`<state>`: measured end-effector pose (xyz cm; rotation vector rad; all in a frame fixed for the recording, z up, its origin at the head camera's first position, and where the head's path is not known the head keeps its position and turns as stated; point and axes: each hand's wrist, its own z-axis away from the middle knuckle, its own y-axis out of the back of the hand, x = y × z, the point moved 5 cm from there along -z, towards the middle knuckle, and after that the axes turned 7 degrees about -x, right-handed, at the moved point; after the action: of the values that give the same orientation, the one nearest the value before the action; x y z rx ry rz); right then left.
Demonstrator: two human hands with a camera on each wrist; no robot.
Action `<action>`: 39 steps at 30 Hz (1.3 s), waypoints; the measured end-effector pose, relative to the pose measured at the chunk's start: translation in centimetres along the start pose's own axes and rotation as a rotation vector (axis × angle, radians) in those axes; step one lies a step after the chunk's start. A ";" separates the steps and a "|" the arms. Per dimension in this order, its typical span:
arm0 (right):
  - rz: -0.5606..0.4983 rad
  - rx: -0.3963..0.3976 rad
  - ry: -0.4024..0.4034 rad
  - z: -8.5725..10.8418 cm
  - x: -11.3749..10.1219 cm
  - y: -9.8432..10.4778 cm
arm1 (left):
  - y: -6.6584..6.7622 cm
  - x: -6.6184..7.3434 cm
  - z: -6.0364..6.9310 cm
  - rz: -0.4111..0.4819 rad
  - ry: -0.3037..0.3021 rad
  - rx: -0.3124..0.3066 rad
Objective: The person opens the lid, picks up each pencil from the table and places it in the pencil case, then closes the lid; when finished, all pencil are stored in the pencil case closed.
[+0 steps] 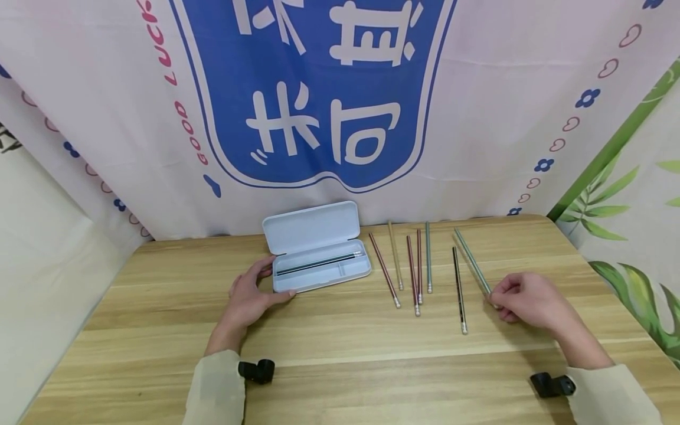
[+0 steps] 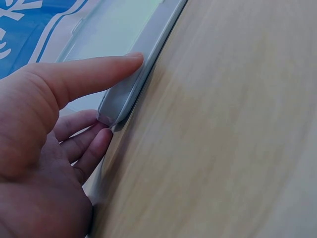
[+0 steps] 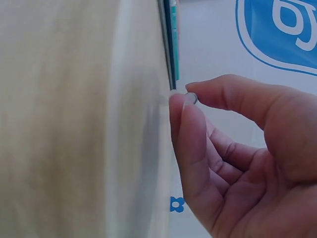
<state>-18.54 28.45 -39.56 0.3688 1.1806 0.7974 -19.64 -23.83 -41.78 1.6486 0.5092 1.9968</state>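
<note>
A light-blue pencil case (image 1: 321, 277) lies with its lid (image 1: 312, 227) raised at the back. Inside it are dark pencils (image 1: 319, 263) with white eraser ends. My left hand (image 1: 249, 298) holds the case's left end, thumb along the front edge and fingers around the side; the left wrist view shows the thumb (image 2: 99, 77) on the rim. At the right, my right hand (image 1: 531, 301) pinches the near end of a green pencil (image 1: 473, 260), which slants away toward the back. A black pencil (image 1: 459, 290) lies just left of that hand.
Between the case and the black pencil lie red pencils (image 1: 384, 270), a yellow pencil (image 1: 395, 255) and a teal pencil (image 1: 428, 257). A printed cloth (image 1: 478, 118) hangs behind the wooden table (image 1: 340, 366). Each wrist wears a black camera (image 1: 257, 370).
</note>
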 end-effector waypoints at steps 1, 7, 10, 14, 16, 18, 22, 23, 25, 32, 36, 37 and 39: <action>0.000 0.002 0.002 0.1 -0.1 0.1 | 0.0 0.0 0.0 -0.002 -0.001 0.001; 0.004 0.022 0.009 0.3 -0.8 0.7 | 0.2 -0.1 0.1 0.004 -0.001 0.005; 0.003 0.025 0.016 0.3 -0.9 0.8 | 0.2 -0.1 0.2 0.005 0.001 0.006; -0.009 0.018 0.031 0.2 -1.1 0.6 | 0.3 -0.1 0.2 0.001 0.003 0.007; -0.018 0.011 0.038 0.2 -1.2 0.5 | 0.3 -0.1 0.2 0.000 0.004 0.008; -0.025 0.004 0.044 0.1 -1.3 0.3 | 0.3 0.0 0.2 -0.002 0.001 0.011; -0.045 -0.022 0.060 0.1 -1.7 -0.3 | 0.2 -0.1 0.0 0.001 -0.002 0.012; -0.046 -0.027 0.067 0.0 -1.9 -0.4 | 0.2 -0.1 -0.1 0.007 0.000 0.012; -0.053 -0.036 0.083 0.0 -2.2 -0.7 | 0.1 -0.2 -0.1 0.016 0.001 0.008; -0.030 -0.059 0.223 -0.5 -5.0 -1.6 | 0.0 -0.3 0.0 0.020 0.000 0.010; -0.008 -0.100 0.316 -0.8 -6.9 -2.3 | 0.0 -0.2 0.1 0.013 0.003 0.009; 0.010 -0.106 0.344 -0.9 -7.3 -2.5 | 0.0 -0.1 0.1 0.012 0.005 0.008; 0.047 -0.114 0.395 -1.1 -8.0 -2.9 | -0.1 -0.1 0.1 0.009 0.006 0.005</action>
<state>-19.80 20.52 -36.43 0.1469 1.4894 1.0040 -19.51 -23.81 -41.84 1.6509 0.5106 2.0088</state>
